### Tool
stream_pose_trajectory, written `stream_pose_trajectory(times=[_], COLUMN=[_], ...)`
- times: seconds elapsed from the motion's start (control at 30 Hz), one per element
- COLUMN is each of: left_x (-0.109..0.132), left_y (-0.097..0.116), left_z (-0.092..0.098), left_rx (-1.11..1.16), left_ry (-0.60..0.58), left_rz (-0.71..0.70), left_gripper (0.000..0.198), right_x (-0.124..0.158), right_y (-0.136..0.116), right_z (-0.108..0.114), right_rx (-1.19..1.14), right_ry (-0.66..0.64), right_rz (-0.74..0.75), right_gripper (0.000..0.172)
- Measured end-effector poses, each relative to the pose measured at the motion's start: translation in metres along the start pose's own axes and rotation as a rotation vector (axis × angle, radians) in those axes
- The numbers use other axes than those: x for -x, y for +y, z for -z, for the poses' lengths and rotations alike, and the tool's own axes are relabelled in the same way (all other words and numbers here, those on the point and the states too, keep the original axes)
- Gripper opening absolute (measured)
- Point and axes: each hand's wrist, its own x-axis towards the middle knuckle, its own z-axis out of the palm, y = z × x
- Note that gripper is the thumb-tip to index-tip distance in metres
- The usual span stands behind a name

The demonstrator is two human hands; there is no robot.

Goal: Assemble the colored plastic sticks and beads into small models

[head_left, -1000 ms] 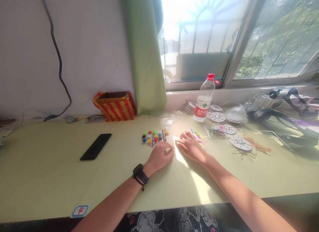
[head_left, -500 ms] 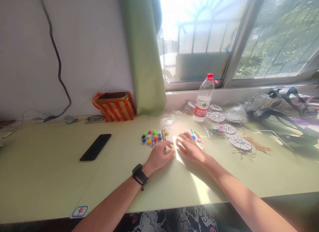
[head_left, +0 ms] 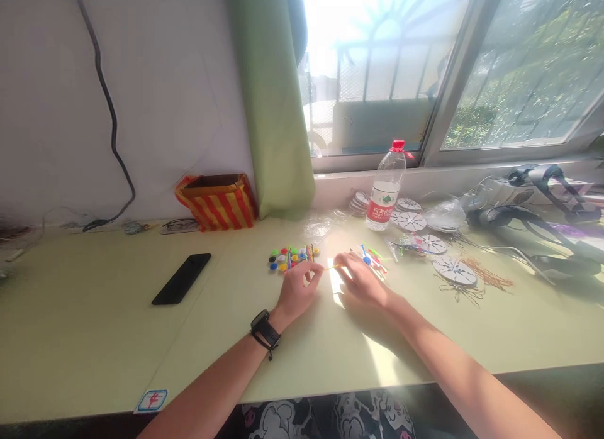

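Observation:
A thin yellow-orange strand [head_left: 333, 266] stretches between my two hands above the sunlit patch of table. Its left end is pinched in the fingertips of my left hand [head_left: 298, 289], which has a black watch on its wrist. My right hand [head_left: 362, 280] pinches the other end; whether it is a thread or a slim stick is too small to tell. Just behind my left hand lie several small round coloured pieces [head_left: 282, 258] with multicoloured strips among them. Beyond my right hand is a group of thin coloured pieces, with a blue one [head_left: 367, 261] among them, partly hidden by the hand.
A black phone [head_left: 182, 279] lies to the left, with a striped red-and-yellow box [head_left: 221, 203] behind it. A water bottle [head_left: 384, 197] stands near the window. White slotted discs [head_left: 453, 270], orange strings [head_left: 491, 274] and black straps [head_left: 509, 222] are on the right.
My left fingertips have risen and turned slightly away from me, and my right fingers have closed in. The strand now shows stretched out between the hands.

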Motion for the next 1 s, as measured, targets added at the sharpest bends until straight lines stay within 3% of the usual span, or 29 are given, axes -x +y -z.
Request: stream_pose_trajectory(times=[0.17, 0.5, 0.8, 1.0], left_x=[-0.003, -0.006, -0.005, -0.002], left_y=[-0.001, -0.008, -0.006, -0.004], left_z=[0.003, 0.003, 0.001, 0.001], left_rx=[0.014, -0.015, 0.014, 0.019], left_ry=[0.112, 0.208, 0.160, 0.098], left_rz=[0.026, 0.033, 0.032, 0.022], left_gripper=[0.015, 0.015, 0.010, 0.009], right_x=[0.000, 0.001, 0.006, 0.003], right_y=[0.004, 0.011, 0.011, 0.006], right_z=[0.002, 0.001, -0.004, -0.006], right_rx=[-0.129, -0.180, -0.004, 0.027], right_ry=[-0.002, 0.001, -0.052, -0.051], right_rz=[-0.007, -0.043, -0.069, -0.070], right_gripper=[0.022, 0.037, 0.026, 0.031])
